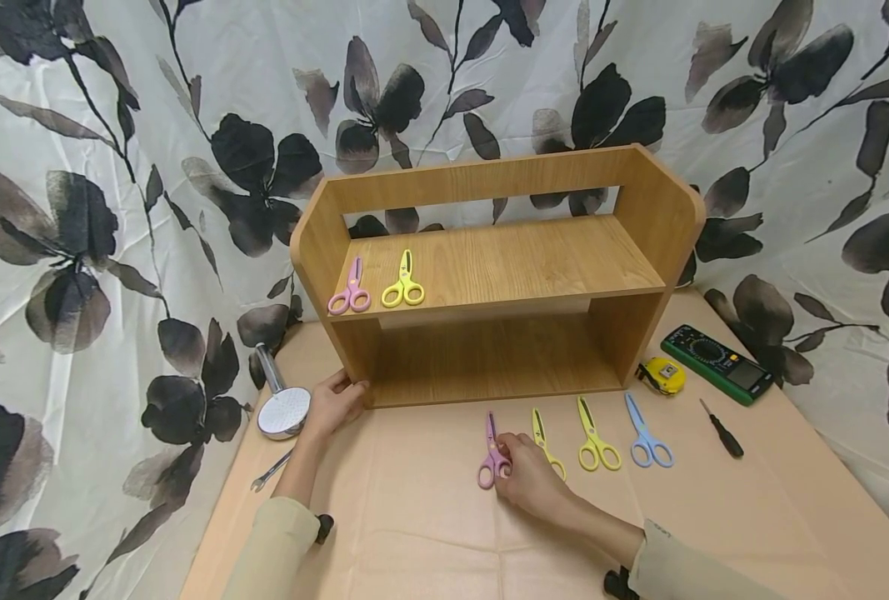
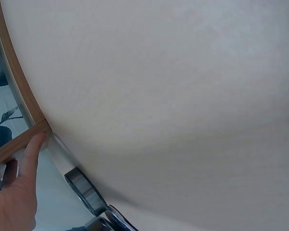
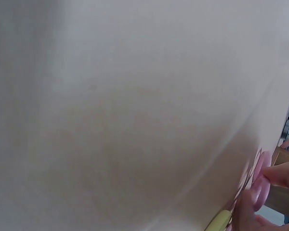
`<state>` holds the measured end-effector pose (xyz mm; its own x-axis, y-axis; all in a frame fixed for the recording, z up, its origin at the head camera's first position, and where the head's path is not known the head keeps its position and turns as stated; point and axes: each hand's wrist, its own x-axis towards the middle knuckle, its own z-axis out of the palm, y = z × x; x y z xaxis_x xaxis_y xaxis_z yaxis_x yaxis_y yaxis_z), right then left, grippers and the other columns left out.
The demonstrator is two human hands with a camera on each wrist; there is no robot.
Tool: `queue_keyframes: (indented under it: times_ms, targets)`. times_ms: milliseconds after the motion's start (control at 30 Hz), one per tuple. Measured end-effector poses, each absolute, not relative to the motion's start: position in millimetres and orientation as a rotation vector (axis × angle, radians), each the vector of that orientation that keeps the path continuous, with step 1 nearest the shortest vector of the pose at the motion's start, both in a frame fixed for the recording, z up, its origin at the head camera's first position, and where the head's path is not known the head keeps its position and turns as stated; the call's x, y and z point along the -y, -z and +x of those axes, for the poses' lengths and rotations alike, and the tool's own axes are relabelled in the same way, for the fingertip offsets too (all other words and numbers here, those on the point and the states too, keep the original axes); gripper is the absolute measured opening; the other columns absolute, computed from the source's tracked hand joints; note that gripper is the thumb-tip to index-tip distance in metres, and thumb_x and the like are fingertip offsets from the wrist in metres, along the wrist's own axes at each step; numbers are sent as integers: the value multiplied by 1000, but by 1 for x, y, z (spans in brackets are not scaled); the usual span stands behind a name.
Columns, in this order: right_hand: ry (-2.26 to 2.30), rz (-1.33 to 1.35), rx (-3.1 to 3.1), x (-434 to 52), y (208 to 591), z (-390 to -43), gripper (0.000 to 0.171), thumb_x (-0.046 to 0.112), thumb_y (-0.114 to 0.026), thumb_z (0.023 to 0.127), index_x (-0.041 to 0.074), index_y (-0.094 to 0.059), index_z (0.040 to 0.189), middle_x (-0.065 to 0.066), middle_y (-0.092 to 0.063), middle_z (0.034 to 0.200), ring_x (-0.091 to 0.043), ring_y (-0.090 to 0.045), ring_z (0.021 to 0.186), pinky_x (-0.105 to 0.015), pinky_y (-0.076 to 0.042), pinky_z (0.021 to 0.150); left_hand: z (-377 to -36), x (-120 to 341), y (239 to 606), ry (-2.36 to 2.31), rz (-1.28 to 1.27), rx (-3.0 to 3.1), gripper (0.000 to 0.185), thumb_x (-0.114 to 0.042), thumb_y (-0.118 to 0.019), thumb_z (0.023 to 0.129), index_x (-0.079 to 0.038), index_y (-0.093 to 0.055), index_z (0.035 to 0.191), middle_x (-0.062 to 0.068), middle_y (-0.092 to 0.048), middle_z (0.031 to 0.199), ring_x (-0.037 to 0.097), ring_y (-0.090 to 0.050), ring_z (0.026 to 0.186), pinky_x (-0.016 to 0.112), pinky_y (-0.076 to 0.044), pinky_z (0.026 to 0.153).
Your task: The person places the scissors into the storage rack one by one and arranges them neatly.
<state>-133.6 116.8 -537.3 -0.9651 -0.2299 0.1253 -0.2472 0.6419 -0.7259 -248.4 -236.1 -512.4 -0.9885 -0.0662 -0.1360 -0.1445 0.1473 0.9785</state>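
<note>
The two-tier wooden desk shelf stands on the peach-covered table, steadied at its lower left corner by the left hand, fingers pressed flat. Before it, the right hand pinches the small pink plastic scissors by their handles; lifting cleanly calls for clearing the neighbouring yellow scissors.

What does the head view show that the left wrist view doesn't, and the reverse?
Only the head view shows the right hand pinching the pink scissors on the table, three more pairs beside them, two pairs on the shelf board, plus the tape measure, multimeter and screwdriver. Only the left wrist view shows a fingertip pressed against the shelf's corner edge. Both show the left hand at the shelf and the shower head.
</note>
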Motion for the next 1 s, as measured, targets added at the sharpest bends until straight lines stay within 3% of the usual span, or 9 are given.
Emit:
queue_keyframes:
  times_ms: [400,567,1000]
  targets:
    - [-1295,380,2799,-120,541,-127,26,-3,-70,76,3,-72,102,-4,-61,84,-10,-48,72,-20,-41,58,-244,235,514,-1993,-212,-2361,59,-10,-66,100,-5,-48,155,26,-57,147,35,-60,127,50,-58,98]
    - [-1341,363,2765,-120,542,-125,22,-3,-72,80,4,-72,101,-4,-63,87,-13,-56,75,-19,-45,61,-243,235,513,-1974,-202,-2372,58,-13,-65,101,-7,-47,156,26,-57,148,35,-59,128,51,-57,100]
    - [-1688,300,2685,-119,531,-126,41,-5,-79,75,-5,-70,115,-12,-70,104,-14,-70,84,-18,-57,69,-246,237,512,-1996,-183,-2348,59,-12,-64,101,-6,-45,157,27,-54,152,39,-55,133,56,-54,103]
